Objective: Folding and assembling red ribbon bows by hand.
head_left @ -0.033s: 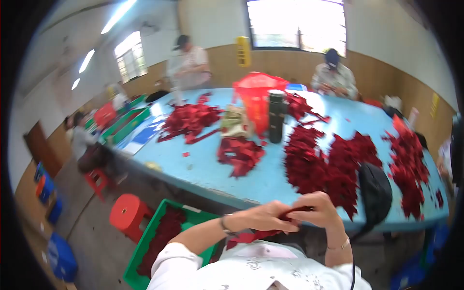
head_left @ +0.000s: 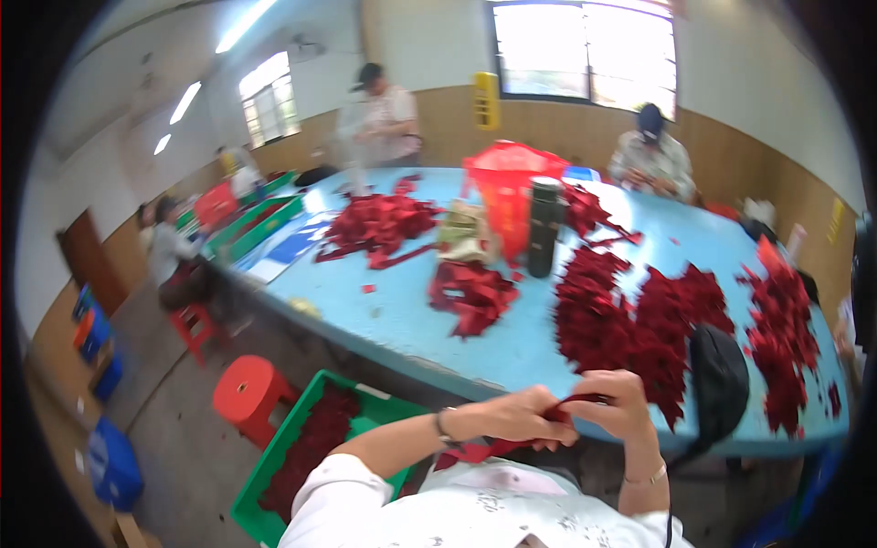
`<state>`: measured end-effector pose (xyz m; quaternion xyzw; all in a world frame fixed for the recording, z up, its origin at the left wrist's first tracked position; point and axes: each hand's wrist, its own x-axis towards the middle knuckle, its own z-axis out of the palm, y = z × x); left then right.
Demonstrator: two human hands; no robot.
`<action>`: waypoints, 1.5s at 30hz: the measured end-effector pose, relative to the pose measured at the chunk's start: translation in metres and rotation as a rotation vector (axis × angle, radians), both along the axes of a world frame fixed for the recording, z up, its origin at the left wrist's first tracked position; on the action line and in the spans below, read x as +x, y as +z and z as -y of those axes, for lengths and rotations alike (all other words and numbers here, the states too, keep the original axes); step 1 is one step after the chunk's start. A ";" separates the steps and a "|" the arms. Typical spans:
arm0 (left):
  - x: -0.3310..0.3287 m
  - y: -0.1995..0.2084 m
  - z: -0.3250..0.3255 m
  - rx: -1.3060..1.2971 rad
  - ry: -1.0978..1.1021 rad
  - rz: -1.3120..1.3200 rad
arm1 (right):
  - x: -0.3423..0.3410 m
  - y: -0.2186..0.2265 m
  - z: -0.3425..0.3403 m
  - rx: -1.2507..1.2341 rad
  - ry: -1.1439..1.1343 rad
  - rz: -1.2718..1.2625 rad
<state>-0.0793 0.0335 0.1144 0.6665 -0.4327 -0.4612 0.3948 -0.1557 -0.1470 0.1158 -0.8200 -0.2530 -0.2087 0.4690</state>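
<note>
In front of my chest, at the near edge of the table, my left hand [head_left: 521, 416] is closed on a dark red fabric strip [head_left: 577, 403]. My right hand [head_left: 618, 402] pinches the same strip a little to the right, its fingers bent over the upper end. A looser tail of red cloth hangs below my left wrist towards my lap. Just beyond my hands lie heaps of dark red fabric pieces [head_left: 653, 320] on the blue table [head_left: 411, 333]. My fingers partly hide the held strip.
A dark bottle [head_left: 544, 228], a red plastic bag [head_left: 501, 196] and a black cap-like item [head_left: 719, 384] stand or lie on the table. By my left side are a green crate [head_left: 365, 406] holding red pieces and a red stool [head_left: 251, 391]. Other people work across the table.
The whole view has shifted, so the table and room appear slightly farther right. Both my hands keep hold of the red strip, with little visible change in grip.
</note>
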 end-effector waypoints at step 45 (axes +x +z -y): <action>0.109 -0.062 0.024 -0.231 0.909 0.000 | 0.075 -0.071 0.023 0.433 -0.032 -0.771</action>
